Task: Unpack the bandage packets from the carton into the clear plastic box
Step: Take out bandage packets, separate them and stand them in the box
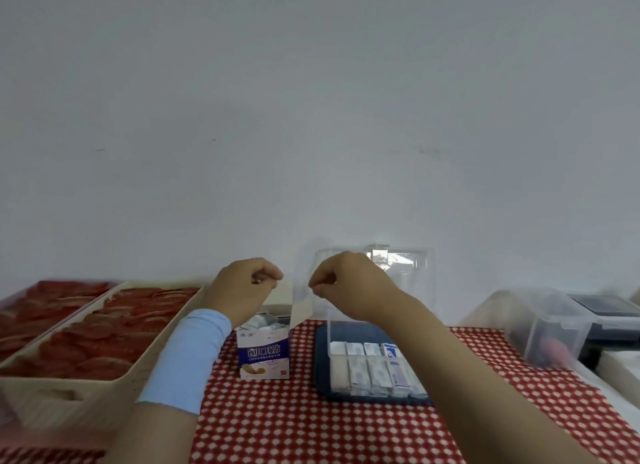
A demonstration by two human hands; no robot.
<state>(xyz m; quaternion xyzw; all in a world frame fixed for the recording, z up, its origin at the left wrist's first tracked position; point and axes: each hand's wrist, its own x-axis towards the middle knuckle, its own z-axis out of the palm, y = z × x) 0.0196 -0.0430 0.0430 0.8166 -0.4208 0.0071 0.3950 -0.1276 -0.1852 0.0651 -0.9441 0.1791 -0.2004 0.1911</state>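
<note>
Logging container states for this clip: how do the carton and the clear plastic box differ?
The carton is opaque, printed white and blue; the clear plastic box is see-through. The carton's packets lie jumbled at its top; the box's stand in neat rows. Both are open.

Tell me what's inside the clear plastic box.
Two rows of bandage packets stand side by side in the clear plastic box. The right forearm covers the box's right end, so anything there is hidden.
</note>
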